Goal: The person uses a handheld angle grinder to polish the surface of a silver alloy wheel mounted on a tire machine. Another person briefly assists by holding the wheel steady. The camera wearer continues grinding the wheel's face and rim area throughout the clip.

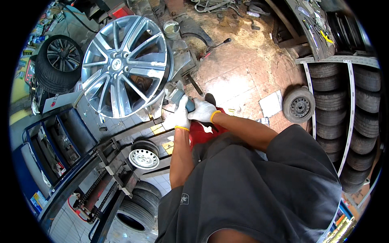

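Note:
A large silver multi-spoke alloy wheel rim [117,64] stands in front of me at the left, its face turned toward me. At its right edge I hold a grey-teal angle grinder [176,95], with its metal head close against the rim's outer lip. My left hand [181,116], in a white glove with a yellow cuff, is closed around the tool's body. Closed on the grinder's rear part is my right hand [204,111], gloved the same way. Whether the disc touches the rim cannot be made out.
Behind the rim stands a small bucket [172,29]. A mounted tyre [58,60] sits far left, above a blue tool cabinet [52,146]. A white steel wheel [144,158] lies near my left forearm. Racks of tyres [330,109] and a steel wheel with tyre [299,104] are at right.

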A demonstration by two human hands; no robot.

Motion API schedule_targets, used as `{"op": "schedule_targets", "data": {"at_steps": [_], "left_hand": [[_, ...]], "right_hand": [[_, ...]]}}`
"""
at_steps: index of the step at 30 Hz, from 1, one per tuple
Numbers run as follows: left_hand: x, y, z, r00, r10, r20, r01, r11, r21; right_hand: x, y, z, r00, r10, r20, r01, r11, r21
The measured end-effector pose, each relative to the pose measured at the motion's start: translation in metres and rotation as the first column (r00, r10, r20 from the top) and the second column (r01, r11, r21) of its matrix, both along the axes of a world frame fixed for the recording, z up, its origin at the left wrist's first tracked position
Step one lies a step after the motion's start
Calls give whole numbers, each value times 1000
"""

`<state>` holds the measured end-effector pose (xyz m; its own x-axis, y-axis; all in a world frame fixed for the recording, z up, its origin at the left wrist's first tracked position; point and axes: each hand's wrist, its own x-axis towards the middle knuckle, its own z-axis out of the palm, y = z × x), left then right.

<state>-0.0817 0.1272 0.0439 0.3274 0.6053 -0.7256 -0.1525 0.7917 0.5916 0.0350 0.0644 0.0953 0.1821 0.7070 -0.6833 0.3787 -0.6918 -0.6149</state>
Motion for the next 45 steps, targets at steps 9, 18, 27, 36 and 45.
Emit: {"op": "schedule_targets", "data": {"at_steps": [9,18,27,36,45], "left_hand": [[76,37,-6,994,-64,90,62,998,30],[125,86,-17,986,-86,142,94,994,-48],[110,66,-4,994,-98,53,93,991,97],[-29,-21,4,996,80,-32,-78,994,82],[-205,-31,4,909,403,107,-409,911,48]], "right_hand": [[70,29,-10,998,-66,-22,67,996,50],[115,70,-12,992,-126,24,122,984,133],[103,50,-26,982,-147,-118,166,970,179],[-19,-9,-15,990,134,-38,-133,990,38],[-148,25,-30,800,595,-82,-571,795,204]]}}
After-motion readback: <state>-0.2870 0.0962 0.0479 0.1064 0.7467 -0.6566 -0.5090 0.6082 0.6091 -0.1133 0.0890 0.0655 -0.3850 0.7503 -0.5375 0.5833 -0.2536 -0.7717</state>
